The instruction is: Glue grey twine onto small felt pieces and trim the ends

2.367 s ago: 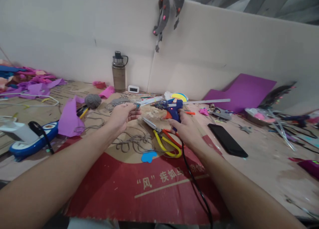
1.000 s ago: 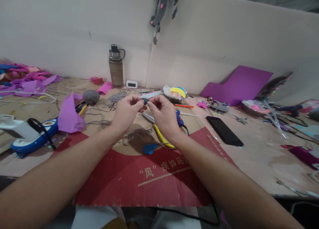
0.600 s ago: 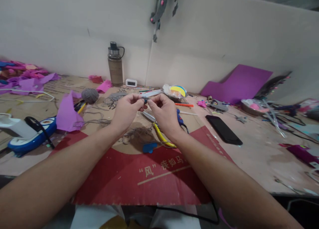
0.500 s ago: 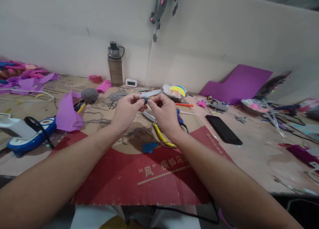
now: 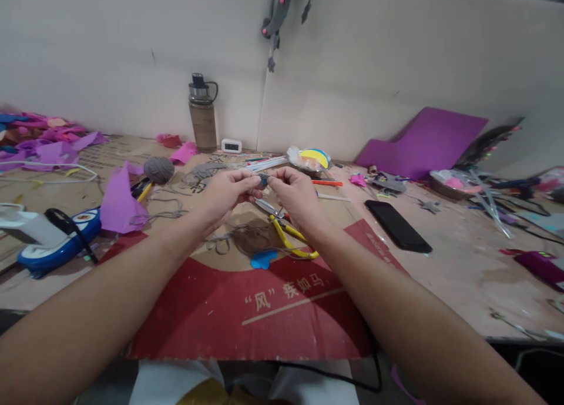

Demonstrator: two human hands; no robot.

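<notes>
A person seated at a crowded table (image 5: 467,281) works with both arms outstretched, the left hand (image 5: 233,190) and right hand (image 5: 294,194) meeting over its middle. Thumb and fingers drawn narrow, each hand pinches a small blue-grey piece (image 5: 263,180), raised between the fingertips; its exact shape is too small and too covered to tell.

With the hands at the centre of the dial and the wall (image 5: 396,58) at twelve, scissors (image 5: 284,241) with a yellow handle lie at five o'clock, partly covered by the right hand. A blue scrap (image 5: 263,259) sits at six, near a tangle of grey yarn (image 5: 247,237) at seven. All three lie on a red-and-tan cardboard sheet (image 5: 189,317) printed with characters.

Farther out, a ball of grey yarn (image 5: 158,170) rests just past nine, near a draped purple scrap (image 5: 122,202). A bottle (image 5: 203,123) stands upright between ten and eleven, a small white digital display (image 5: 231,146) just beside it. A grey ornament (image 5: 277,17) with pink dots hangs at twelve. At two, a bowl (image 5: 311,171) bears a yellow-and-blue piece (image 5: 315,156); a black phone (image 5: 397,226) lies flat between three and four.
</notes>
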